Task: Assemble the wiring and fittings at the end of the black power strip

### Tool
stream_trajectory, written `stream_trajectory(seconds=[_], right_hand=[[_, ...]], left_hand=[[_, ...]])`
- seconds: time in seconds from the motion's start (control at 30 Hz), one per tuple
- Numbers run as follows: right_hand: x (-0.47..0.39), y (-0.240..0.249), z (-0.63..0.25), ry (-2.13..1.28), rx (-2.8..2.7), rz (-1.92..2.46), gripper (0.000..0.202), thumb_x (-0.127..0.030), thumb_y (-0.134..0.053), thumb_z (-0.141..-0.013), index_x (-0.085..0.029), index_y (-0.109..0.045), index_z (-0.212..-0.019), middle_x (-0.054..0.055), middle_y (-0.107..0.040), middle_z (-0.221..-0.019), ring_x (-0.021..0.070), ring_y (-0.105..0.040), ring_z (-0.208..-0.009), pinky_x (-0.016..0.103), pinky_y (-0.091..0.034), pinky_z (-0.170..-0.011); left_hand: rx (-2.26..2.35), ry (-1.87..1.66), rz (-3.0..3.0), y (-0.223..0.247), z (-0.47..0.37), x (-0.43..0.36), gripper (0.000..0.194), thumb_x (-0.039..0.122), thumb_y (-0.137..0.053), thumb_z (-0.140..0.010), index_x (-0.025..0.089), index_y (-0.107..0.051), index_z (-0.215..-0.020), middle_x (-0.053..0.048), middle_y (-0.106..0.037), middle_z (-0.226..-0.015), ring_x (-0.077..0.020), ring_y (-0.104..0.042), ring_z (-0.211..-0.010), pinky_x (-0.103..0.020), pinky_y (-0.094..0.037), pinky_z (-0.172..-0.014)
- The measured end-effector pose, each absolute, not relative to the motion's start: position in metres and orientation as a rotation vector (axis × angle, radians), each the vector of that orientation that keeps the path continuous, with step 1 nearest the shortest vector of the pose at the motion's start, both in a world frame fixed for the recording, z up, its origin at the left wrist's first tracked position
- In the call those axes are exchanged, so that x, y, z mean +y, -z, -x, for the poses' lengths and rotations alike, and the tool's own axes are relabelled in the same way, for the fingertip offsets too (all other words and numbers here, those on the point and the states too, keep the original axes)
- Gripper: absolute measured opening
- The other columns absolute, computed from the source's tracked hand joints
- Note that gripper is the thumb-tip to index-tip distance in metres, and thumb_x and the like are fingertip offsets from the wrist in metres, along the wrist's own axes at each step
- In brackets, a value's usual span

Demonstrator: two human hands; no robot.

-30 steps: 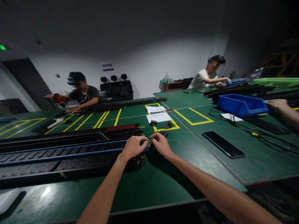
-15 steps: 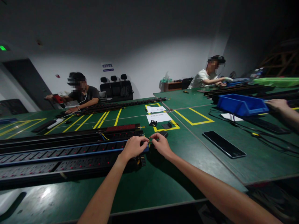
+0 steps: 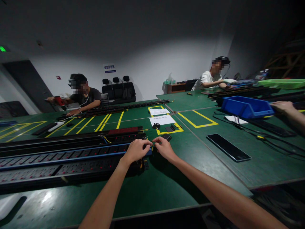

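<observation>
My left hand is closed in a pinch at the right end of a long blue-edged power strip. Facing it, my right hand pinches with thumb and forefinger; the fingertips nearly meet. Between them shows a short yellowish wire at the strip's end, small and partly covered by the fingers. Nearer me lies another black power strip with red spots along it, yellow wires at its end. A small black block sits just behind my right hand.
White papers and black end pieces lie ahead. To the right are a phone, black cables and a blue bin, with another person's hand beside it. Two co-workers sit across the green table.
My hands stay almost still, fingertips together at the strip's end. At the back right, the co-worker's hands have shifted slightly.
</observation>
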State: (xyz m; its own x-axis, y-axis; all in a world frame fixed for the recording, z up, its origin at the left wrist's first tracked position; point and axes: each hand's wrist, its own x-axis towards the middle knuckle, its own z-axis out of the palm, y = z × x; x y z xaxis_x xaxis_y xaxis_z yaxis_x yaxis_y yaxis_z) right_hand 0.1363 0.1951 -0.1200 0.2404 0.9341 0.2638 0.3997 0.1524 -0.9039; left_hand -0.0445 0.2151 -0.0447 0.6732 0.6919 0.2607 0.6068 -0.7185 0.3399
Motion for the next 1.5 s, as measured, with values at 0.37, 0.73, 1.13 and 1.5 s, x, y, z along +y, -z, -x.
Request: stream_trajectory(seconds=[0.37,0.73,1.13,1.5], right_hand=[[0.199,0.123,-0.139,-0.754,-1.497,1.290,0.031,-0.035,-0.053,-0.089,-0.018,-0.070,-0.108,0.006,-0.074,-0.094,0.0126,-0.061,-0.054,0.025,-0.049,-0.055],[0.205,0.129,-0.138,-0.690,-1.419,1.217,0.032,-0.023,-0.060,-0.082,-0.017,-0.071,-0.111,0.007,-0.073,-0.097,0.0158,-0.064,-0.075,0.029,-0.053,-0.071],[0.202,0.123,-0.136,-0.676,-1.435,1.168,0.033,-0.020,-0.057,-0.080,-0.016,-0.070,-0.110,0.005,-0.070,-0.092,0.0159,-0.063,-0.078,0.028,-0.052,-0.071],[0.192,0.111,-0.134,-0.874,-1.248,1.297,0.041,-0.022,-0.041,-0.080,-0.017,-0.067,-0.111,0.005,-0.070,-0.091,0.0109,-0.054,-0.048,0.022,-0.042,-0.041]], left_hand=[[1.020,-0.559,-2.591,0.043,0.044,0.214,0.032,0.027,-0.045,-0.094,0.030,-0.073,-0.108,0.003,-0.075,-0.109,-0.0174,-0.069,-0.102,-0.027,-0.051,-0.092],[1.222,-0.829,-2.520,0.052,0.044,0.224,0.027,0.018,-0.048,-0.091,0.026,-0.069,-0.105,-0.002,-0.072,-0.109,-0.0192,-0.066,-0.102,-0.031,-0.052,-0.092],[1.277,-0.765,-2.610,0.056,0.046,0.225,0.038,0.016,-0.047,-0.089,0.024,-0.063,-0.122,-0.004,-0.067,-0.125,-0.0237,-0.059,-0.114,-0.039,-0.047,-0.103],[1.192,-0.813,-2.589,0.054,0.047,0.225,0.037,0.011,-0.046,-0.087,0.025,-0.070,-0.111,-0.003,-0.068,-0.117,-0.0202,-0.060,-0.112,-0.033,-0.048,-0.102]])
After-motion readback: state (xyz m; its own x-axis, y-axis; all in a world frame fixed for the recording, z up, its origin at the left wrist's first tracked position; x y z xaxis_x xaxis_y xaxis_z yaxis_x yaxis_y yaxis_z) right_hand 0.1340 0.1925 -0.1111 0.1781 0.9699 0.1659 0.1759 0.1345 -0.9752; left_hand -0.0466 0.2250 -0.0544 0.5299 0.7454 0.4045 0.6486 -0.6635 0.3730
